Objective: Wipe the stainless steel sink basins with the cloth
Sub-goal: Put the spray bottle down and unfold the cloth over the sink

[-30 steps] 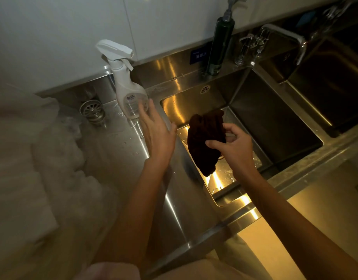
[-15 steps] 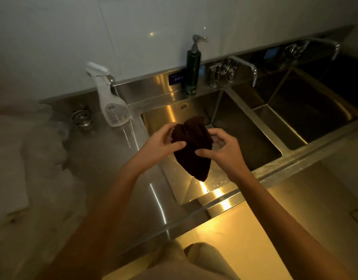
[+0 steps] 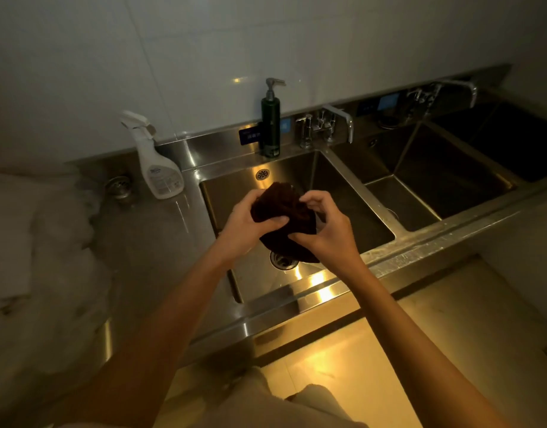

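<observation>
A dark brown cloth (image 3: 281, 208) is bunched up in the air above the nearest stainless steel sink basin (image 3: 352, 211). My left hand (image 3: 246, 228) grips the cloth from the left, thumb across its front. My right hand (image 3: 326, 225) holds it from the right with curled fingers. The cloth's lower tip hangs over the round drain (image 3: 281, 259) of that basin. Further right lie a second basin (image 3: 420, 193) and a third, darker basin (image 3: 513, 143).
A white spray bottle (image 3: 158, 168) stands on the steel counter left of the basin, beside a loose drain strainer (image 3: 117, 183). A dark pump bottle (image 3: 270, 122) and a faucet (image 3: 330, 123) sit on the back ledge. White crumpled material (image 3: 40, 242) covers the counter's left.
My left hand left the spray bottle and took hold of the cloth. Both hands now bunch it over the basin. The view has pulled back and up.
</observation>
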Action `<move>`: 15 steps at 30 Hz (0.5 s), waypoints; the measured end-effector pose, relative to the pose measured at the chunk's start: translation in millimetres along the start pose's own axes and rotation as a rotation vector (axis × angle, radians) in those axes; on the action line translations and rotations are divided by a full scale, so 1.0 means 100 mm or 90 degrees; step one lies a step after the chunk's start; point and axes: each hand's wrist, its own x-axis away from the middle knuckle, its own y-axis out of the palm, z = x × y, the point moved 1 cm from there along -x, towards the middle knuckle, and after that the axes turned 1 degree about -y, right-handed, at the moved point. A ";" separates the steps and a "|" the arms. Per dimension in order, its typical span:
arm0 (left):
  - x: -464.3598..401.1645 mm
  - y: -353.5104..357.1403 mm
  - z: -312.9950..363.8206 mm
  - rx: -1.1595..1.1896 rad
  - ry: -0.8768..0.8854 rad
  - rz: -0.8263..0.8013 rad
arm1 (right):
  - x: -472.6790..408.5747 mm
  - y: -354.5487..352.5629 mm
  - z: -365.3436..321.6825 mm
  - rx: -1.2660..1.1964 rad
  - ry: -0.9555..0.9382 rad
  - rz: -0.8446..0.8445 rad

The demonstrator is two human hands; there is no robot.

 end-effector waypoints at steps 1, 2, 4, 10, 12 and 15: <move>0.02 0.02 0.00 0.018 0.013 0.020 | 0.01 0.00 -0.01 0.000 -0.001 0.008; 0.04 0.03 0.00 0.040 0.021 0.041 | 0.01 -0.01 -0.02 0.001 -0.003 0.013; 0.04 0.02 -0.02 0.090 0.024 0.080 | 0.00 -0.02 0.00 -0.020 0.008 0.015; 0.01 -0.08 -0.09 0.236 -0.034 0.115 | -0.03 -0.13 0.10 -0.145 0.135 -0.068; 0.00 -0.09 -0.08 0.275 -0.044 0.118 | -0.05 -0.13 0.19 -0.153 0.179 -0.126; -0.04 -0.11 -0.08 0.308 -0.061 0.134 | -0.04 -0.07 0.33 -0.261 0.298 -0.145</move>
